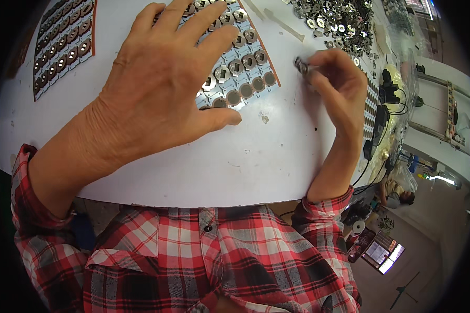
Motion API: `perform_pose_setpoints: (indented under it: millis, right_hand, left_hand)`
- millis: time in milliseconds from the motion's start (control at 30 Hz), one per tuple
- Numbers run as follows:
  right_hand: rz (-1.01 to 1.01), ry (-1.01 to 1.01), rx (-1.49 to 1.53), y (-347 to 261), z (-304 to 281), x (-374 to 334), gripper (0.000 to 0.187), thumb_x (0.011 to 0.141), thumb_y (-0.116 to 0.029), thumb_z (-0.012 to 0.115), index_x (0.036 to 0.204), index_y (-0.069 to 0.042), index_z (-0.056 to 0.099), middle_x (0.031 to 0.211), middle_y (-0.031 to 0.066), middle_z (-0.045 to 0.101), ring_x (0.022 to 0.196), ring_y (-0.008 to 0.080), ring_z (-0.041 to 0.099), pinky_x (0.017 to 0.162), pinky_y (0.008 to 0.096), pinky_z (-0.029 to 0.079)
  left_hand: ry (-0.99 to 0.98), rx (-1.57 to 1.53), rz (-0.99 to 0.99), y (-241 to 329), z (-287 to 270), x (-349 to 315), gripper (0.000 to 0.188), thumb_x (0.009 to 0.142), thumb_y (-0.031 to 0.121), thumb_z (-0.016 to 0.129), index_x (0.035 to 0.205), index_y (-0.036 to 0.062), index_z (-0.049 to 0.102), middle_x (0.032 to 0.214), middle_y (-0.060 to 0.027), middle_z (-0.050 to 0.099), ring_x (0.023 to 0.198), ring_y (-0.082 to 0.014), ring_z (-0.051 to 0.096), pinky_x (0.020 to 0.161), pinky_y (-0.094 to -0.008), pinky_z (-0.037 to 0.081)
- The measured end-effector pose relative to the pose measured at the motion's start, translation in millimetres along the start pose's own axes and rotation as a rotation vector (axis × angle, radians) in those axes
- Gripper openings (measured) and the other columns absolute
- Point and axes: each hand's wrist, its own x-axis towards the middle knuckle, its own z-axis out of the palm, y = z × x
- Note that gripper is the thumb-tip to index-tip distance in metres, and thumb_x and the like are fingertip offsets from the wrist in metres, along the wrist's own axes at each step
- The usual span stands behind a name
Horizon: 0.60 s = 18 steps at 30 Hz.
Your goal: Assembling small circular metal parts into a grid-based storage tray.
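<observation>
My left hand (156, 78) lies palm down, fingers spread, over a light-blue circuit board panel (269, 92) and hides much of it. Rows of shiny metal clips (236, 67) with square openings sit on the panel's round spots. Along the near row, several round spots (258, 84) are bare and grey-brown. To the right of the panel, my right hand (342, 86) is raised above the table. Its thumb and forefinger pinch a small metal clip (301, 65), slightly blurred; whether there is more than one I cannot tell.
A heap of loose metal clips (344, 26) spreads at the far right of the white table (209, 172). Another filled panel (65, 44) lies at the left. Black cables (386, 112) and a further panel (371, 107) are at the right edge. Another person (397, 194) is beyond.
</observation>
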Motion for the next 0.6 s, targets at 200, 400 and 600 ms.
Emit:
perform_pose_setpoints:
  millis: [200, 400, 600]
  right_hand:
    - [0.033, 0.092, 0.264, -14.4, -4.6, -2.7, 0.015, 0.084, -0.002, 0.073, 0.099, -0.004, 0.071, 0.088, -0.0013, 0.070, 0.075, 0.0052, 0.061, 0.062, 0.0209, 0.044]
    - [-0.025, -0.063, -0.133, -17.7, -6.6, -14.7, 0.021, 0.088, -0.005, 0.075, 0.109, -0.001, 0.073, 0.088, -0.0016, 0.070, 0.076, 0.0052, 0.062, 0.063, 0.0199, 0.044]
    - [0.077, 0.092, 0.251, -23.7, -11.8, -12.4, 0.037, 0.089, -0.002, 0.075, 0.125, -0.001, 0.068, 0.084, -0.0019, 0.066, 0.069, 0.0038, 0.058, 0.056, 0.0182, 0.043]
  left_hand:
    - [0.026, -0.049, -0.006, 3.4, -12.6, -4.3, 0.075, 0.081, 0.051, 0.079, 0.127, -0.0055, 0.060, 0.131, -0.0325, 0.055, 0.122, -0.0484, 0.051, 0.101, -0.0562, 0.039]
    - [0.051, -0.170, 0.066, -0.4, -6.1, 9.9, 0.067, 0.081, 0.044, 0.080, 0.123, -0.0055, 0.062, 0.124, -0.0299, 0.059, 0.115, -0.0435, 0.055, 0.095, -0.0521, 0.042]
    - [0.071, -0.232, 0.059, 4.9, -16.8, 12.1, 0.058, 0.082, 0.036, 0.081, 0.119, -0.0056, 0.063, 0.117, -0.0273, 0.062, 0.107, -0.0387, 0.059, 0.090, -0.0480, 0.046]
